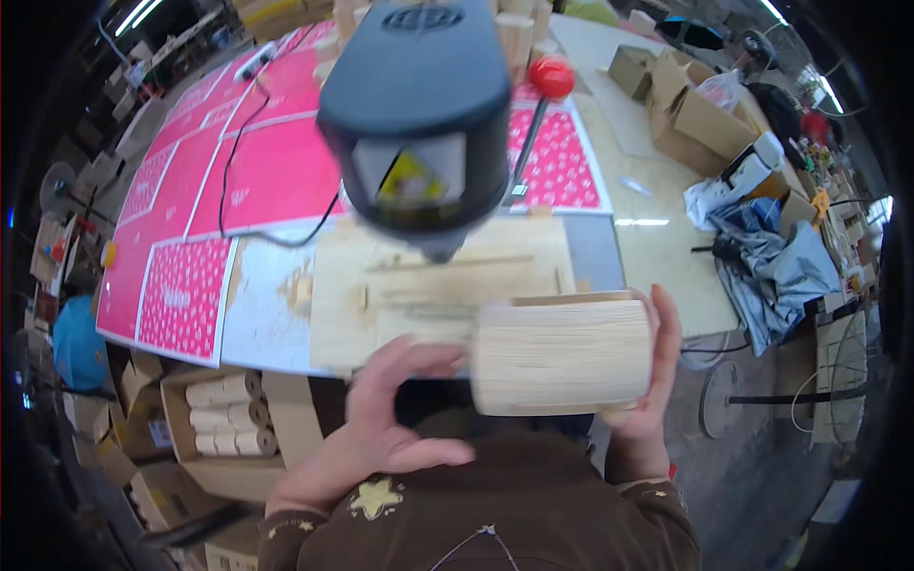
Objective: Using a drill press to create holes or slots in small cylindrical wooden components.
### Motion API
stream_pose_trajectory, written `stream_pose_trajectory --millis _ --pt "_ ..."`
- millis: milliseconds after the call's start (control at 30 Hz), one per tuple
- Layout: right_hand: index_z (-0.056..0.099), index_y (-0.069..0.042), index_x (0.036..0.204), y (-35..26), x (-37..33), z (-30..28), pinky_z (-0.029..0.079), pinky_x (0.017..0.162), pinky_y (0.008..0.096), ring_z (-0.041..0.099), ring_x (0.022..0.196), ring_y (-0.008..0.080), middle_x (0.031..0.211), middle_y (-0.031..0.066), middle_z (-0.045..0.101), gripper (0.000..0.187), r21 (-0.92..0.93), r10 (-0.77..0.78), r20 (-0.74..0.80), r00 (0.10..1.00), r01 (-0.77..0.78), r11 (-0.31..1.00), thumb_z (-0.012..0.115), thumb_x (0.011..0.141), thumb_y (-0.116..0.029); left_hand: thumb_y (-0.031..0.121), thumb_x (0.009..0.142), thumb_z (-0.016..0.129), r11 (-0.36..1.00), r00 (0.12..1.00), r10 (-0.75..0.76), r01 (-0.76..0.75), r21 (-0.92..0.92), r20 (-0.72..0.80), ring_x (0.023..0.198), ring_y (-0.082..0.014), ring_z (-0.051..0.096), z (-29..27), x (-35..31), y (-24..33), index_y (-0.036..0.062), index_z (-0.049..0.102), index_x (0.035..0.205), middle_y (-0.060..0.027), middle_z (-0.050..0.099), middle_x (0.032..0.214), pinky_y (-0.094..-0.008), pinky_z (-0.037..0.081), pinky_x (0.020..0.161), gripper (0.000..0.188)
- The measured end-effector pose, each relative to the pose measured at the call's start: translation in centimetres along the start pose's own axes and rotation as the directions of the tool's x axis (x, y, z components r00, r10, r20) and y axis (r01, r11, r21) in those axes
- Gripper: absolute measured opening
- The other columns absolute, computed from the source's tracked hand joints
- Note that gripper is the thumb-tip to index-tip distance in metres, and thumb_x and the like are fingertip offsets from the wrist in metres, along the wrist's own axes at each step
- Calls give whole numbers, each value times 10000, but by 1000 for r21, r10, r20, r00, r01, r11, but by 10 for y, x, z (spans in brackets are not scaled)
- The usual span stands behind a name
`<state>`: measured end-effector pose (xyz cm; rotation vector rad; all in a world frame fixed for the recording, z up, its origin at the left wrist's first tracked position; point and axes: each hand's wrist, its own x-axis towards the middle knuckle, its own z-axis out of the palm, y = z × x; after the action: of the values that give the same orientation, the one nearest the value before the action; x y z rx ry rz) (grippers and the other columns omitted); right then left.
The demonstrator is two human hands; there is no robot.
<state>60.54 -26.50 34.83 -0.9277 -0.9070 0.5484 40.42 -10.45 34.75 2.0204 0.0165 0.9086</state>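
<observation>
My right hand (pixel 655 366) is closed around the right end of a stack of thin pale wooden pieces (pixel 562 357), held above the table's front edge. Fine parallel lines run along the stack's side. To the left of it my left hand (pixel 400 409) is open, thumb and fingers spread, its fingertips close to the stack's left end. Whether they touch is blurred. Beyond both hands lies a flat wooden board (pixel 343 276) with slots and small raised strips. A dark grey machine head (pixel 419 124) with a yellow warning triangle hangs over the board.
A red ball-knob lever (pixel 550 78) rises beside the machine. Pink printed sheets (pixel 276 176) cover the table's left, crossed by a black cable (pixel 224 190). Below left stands a carton (pixel 271 466) of wooden rolls. Open cardboard boxes (pixel 700 124) and grey cloth (pixel 776 266) lie at right.
</observation>
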Motion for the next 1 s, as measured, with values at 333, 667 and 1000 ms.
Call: stream_pose_trajectory --millis 333,667,1000 --pt "341 -51 1321 57 11 23 342 967 410 350 1189 292 1265 150 359 856 -638 127 331 935 123 760 798 623 -243 71 732 715 782 584 -614 356 -512 -531 844 -139 611 -48 -49 -6 -30 422 1248 -116 632 953 -251 492 745 602" --pt "578 -51 972 97 24 9 389 794 405 441 927 314 941 106 548 329 -922 99 312 945 276 272 716 679 -108 196 692 761 611 388 -777 656 -444 -496 604 -106 591 -47 -67 -67 -55 511 1140 -86 613 699 -212 438 525 571" --pt "579 -48 949 86 34 -2 396 749 372 463 858 289 866 90 550 304 -934 218 299 929 238 266 710 681 -110 162 731 728 530 427 -833 799 -285 -352 664 -107 600 -47 -57 -79 -30 514 1140 -102 630 797 -210 453 569 499"
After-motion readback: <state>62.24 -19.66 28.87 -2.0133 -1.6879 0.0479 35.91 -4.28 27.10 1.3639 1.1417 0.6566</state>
